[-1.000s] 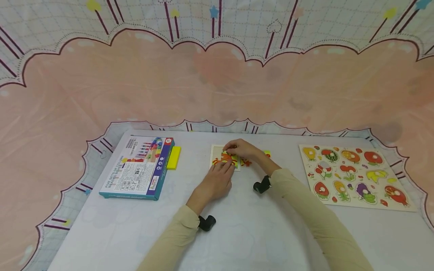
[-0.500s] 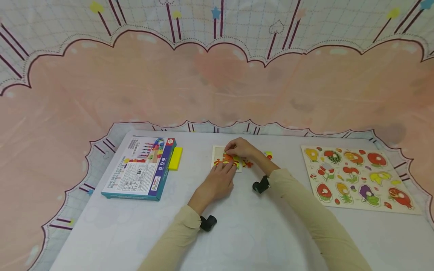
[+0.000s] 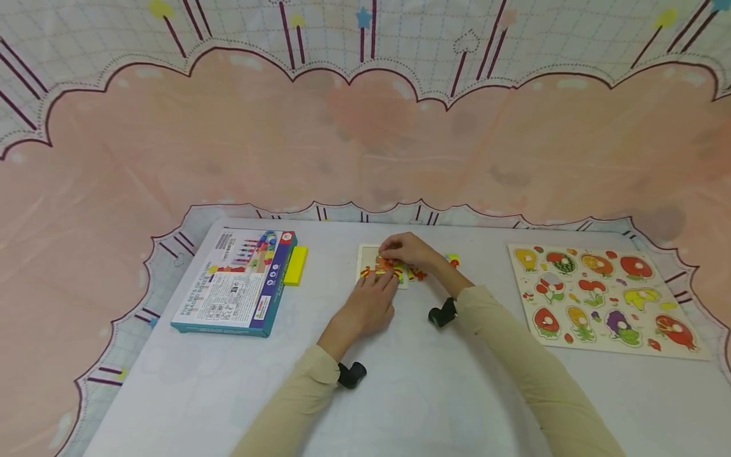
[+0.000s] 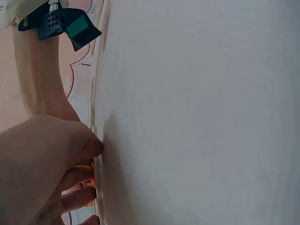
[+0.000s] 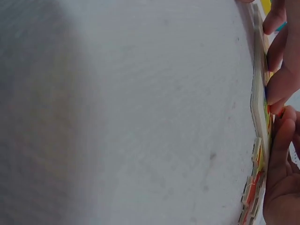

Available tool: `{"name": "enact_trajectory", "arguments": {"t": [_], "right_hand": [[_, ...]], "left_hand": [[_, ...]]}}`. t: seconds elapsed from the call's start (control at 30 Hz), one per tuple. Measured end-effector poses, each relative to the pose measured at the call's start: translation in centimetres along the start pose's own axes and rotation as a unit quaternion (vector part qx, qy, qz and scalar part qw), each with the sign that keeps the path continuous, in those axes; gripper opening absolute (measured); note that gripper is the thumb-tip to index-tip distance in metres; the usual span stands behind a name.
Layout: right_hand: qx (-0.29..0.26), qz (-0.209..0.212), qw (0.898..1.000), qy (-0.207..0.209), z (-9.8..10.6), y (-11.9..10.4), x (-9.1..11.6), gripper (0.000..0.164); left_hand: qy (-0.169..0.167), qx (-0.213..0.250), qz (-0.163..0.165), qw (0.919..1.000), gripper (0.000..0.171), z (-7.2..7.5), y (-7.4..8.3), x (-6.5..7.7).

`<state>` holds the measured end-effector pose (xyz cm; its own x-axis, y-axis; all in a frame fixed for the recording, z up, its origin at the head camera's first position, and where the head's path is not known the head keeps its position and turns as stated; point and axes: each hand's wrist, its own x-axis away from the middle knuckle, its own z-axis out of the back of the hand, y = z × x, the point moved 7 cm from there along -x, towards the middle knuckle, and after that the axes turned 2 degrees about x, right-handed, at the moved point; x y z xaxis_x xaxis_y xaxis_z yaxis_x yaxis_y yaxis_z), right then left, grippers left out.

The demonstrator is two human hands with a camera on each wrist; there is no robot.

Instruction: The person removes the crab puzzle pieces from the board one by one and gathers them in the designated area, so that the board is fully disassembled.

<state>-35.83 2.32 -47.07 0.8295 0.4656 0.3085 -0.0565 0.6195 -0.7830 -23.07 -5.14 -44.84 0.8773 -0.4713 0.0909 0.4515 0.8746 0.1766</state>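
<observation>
The puzzle [image 3: 368, 254] lies on the table [image 3: 434, 387], the left hand [image 3: 370, 306] resting unclenched fingers on its near part and the right hand [image 3: 412, 249] pinching a piece [image 5: 281, 111] at it, loose pieces [image 3: 417, 274] just beside, a box [image 3: 231, 289] and yellow block [image 3: 295, 266] leftward, a fruit board [image 3: 611, 301] well right.

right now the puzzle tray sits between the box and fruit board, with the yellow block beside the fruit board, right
No: the head view shows the yellow block beside the box, not the fruit board. The puzzle tray does sit between them.
</observation>
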Motion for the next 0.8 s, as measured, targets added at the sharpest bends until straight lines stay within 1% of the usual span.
{"name": "enact_trajectory", "arguments": {"t": [0.17, 0.3, 0.37, 0.47, 0.57, 0.6, 0.67, 0.8], "right_hand": [[-0.026, -0.010, 1.000, 0.002, 0.2, 0.1, 0.1, 0.021], [-0.057, -0.026, 0.998, 0.023, 0.7, 0.4, 0.2, 0.021], [-0.075, -0.023, 0.997, 0.030, 0.9, 0.3, 0.4, 0.022], [-0.065, 0.007, 0.997, 0.035, 1.6, 0.0, 0.8, 0.026], [-0.023, 0.036, 0.998, 0.041, 2.6, -0.3, 1.6, 0.028], [-0.009, 0.037, 0.998, 0.042, 3.0, -0.1, 1.9, 0.028], [0.000, 0.033, 0.999, 0.038, 3.6, 0.5, 2.5, 0.028], [0.009, 0.016, 0.999, 0.028, 4.6, 2.2, 4.0, 0.026]], "left_hand": [[0.003, -0.001, -0.004, 1.0000, 0.046, 0.1, 0.1, 0.1], [-0.002, 0.001, -0.005, 1.0000, 0.046, 0.0, 0.2, 0.0], [-0.006, 0.001, -0.003, 1.0000, 0.046, -0.1, 0.2, -0.1], [-0.006, 0.001, -0.002, 1.0000, 0.047, 0.0, 0.2, -0.1], [-0.010, -0.001, 0.002, 0.9999, 0.047, 0.1, 0.1, -0.1], [-0.010, -0.001, 0.003, 0.9999, 0.047, 0.1, 0.1, -0.1], [-0.014, 0.001, 0.005, 0.9999, 0.048, 0.1, 0.1, -0.1], [-0.016, 0.007, 0.004, 0.9998, 0.048, 0.0, 0.0, 0.1]]}}
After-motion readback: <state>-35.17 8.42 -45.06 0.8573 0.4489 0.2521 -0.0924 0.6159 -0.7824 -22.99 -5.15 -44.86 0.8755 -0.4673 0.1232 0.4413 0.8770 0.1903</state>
